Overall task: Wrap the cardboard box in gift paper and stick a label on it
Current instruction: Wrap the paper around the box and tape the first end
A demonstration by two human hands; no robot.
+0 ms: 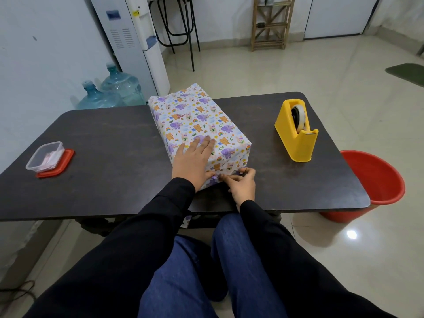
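The box (197, 120), covered in white gift paper with purple elephants and orange bears, lies lengthwise on the middle of the dark table (103, 138). My left hand (193, 161) rests flat on its near top, fingers straight. At the box's near end, my right hand (241, 183) pinches a folded flap of the paper at the bottom edge. A yellow tape dispenser (296, 131) stands to the right of the box.
A clear plastic container (44, 156) with small items inside sits on its red lid at the table's left. A red bucket (371, 182) stands on the floor off the table's right end. Water jugs (110, 92) and a dispenser stand behind.
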